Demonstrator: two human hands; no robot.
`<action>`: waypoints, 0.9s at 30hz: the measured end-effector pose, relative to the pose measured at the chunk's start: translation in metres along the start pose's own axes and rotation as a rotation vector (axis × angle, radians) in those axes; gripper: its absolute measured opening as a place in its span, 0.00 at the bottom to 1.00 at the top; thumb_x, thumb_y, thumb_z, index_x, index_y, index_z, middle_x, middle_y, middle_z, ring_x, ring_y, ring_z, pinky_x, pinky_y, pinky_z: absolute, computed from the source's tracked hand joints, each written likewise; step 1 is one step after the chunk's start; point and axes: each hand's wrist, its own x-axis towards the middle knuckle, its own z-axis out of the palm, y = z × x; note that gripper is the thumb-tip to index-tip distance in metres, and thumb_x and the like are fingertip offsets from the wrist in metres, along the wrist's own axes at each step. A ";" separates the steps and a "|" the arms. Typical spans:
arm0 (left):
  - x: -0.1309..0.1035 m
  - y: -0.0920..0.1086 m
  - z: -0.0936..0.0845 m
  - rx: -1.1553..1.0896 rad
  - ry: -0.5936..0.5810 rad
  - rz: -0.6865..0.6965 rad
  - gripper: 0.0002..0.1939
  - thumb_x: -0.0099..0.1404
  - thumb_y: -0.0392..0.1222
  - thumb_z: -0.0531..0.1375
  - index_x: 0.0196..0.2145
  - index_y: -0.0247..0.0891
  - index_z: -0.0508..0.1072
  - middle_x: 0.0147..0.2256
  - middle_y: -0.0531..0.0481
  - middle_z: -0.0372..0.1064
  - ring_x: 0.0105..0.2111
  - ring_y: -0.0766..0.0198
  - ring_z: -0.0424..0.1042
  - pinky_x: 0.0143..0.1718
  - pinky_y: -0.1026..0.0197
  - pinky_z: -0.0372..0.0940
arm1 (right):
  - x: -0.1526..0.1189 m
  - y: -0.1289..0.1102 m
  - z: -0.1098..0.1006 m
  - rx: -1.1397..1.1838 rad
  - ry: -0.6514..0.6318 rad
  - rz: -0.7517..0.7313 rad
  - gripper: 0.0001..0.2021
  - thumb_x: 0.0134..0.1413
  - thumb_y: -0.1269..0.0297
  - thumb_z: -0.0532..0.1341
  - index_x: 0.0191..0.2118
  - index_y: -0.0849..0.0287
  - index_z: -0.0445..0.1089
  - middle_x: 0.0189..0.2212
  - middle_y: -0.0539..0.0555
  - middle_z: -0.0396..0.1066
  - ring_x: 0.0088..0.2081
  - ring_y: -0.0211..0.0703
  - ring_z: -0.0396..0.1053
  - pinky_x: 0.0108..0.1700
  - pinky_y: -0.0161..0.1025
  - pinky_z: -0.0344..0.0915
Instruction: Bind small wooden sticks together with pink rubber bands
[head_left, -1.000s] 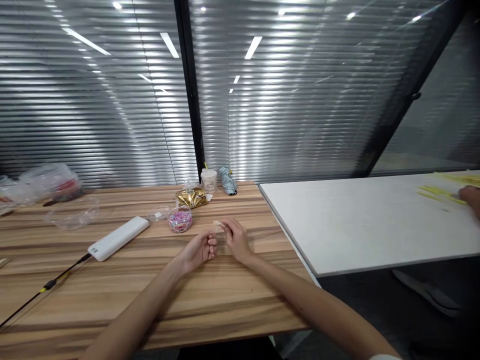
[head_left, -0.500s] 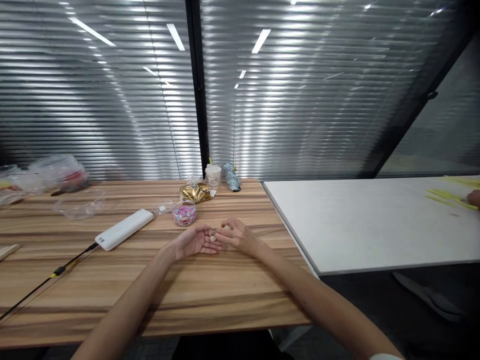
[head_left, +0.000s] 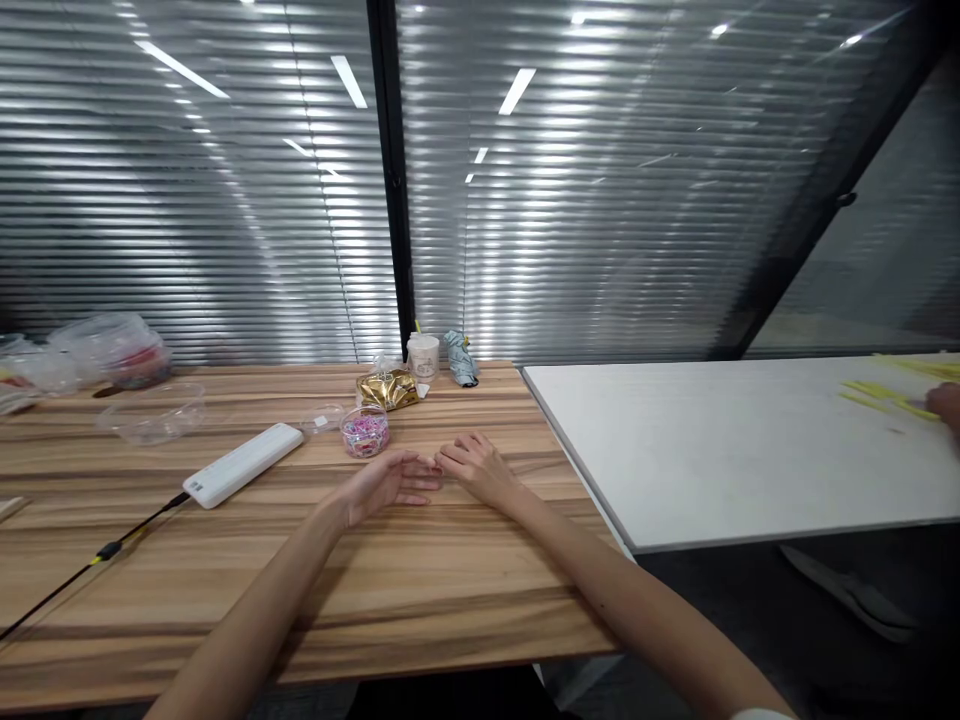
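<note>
Over the wooden table [head_left: 450, 590], my left hand [head_left: 386, 487] is turned palm up, its lower fingers spread and its upper fingertips near my right hand. My right hand [head_left: 476, 468] has curled fingers meeting the left fingertips. Whatever lies between the fingertips is too small to make out. Just behind my left hand stands a clear round tub [head_left: 365, 432] of pink and purple small pieces. A gold foil packet [head_left: 388, 389] lies behind it.
A white power bank [head_left: 244, 465] with a black cable lies left. Clear containers [head_left: 154, 415] sit farther left. A paper cup [head_left: 424, 355] and crumpled blue wrapper [head_left: 462, 360] stand behind. Another person's hand [head_left: 945, 403] is near yellow strips [head_left: 874, 390] on the white table [head_left: 735, 460].
The small pale piece seen earlier on my left fingers no longer shows. My right fingers have curled in more, and the view has shifted slightly.
</note>
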 end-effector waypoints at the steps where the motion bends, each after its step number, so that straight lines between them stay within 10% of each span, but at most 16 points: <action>1: 0.000 0.000 0.001 0.019 0.012 0.012 0.14 0.58 0.46 0.53 0.36 0.34 0.71 0.43 0.41 0.70 0.47 0.53 0.65 0.46 0.53 0.58 | 0.000 -0.001 0.000 -0.002 -0.008 0.028 0.08 0.60 0.68 0.50 0.37 0.58 0.66 0.32 0.53 0.68 0.34 0.42 0.59 0.36 0.40 0.52; 13: 0.000 -0.005 0.022 0.168 0.046 0.235 0.18 0.55 0.46 0.59 0.44 0.41 0.71 0.54 0.45 0.58 0.52 0.53 0.59 0.46 0.56 0.59 | -0.002 -0.005 0.013 0.118 0.089 0.409 0.08 0.59 0.70 0.49 0.36 0.59 0.65 0.28 0.53 0.70 0.30 0.41 0.66 0.31 0.36 0.54; 27: 0.011 -0.011 0.013 -0.013 0.388 0.481 0.16 0.52 0.42 0.62 0.38 0.34 0.73 0.36 0.43 0.73 0.37 0.60 0.70 0.41 0.59 0.63 | 0.001 -0.011 0.014 0.257 0.147 0.553 0.10 0.61 0.66 0.47 0.40 0.61 0.63 0.30 0.54 0.71 0.29 0.41 0.68 0.30 0.34 0.58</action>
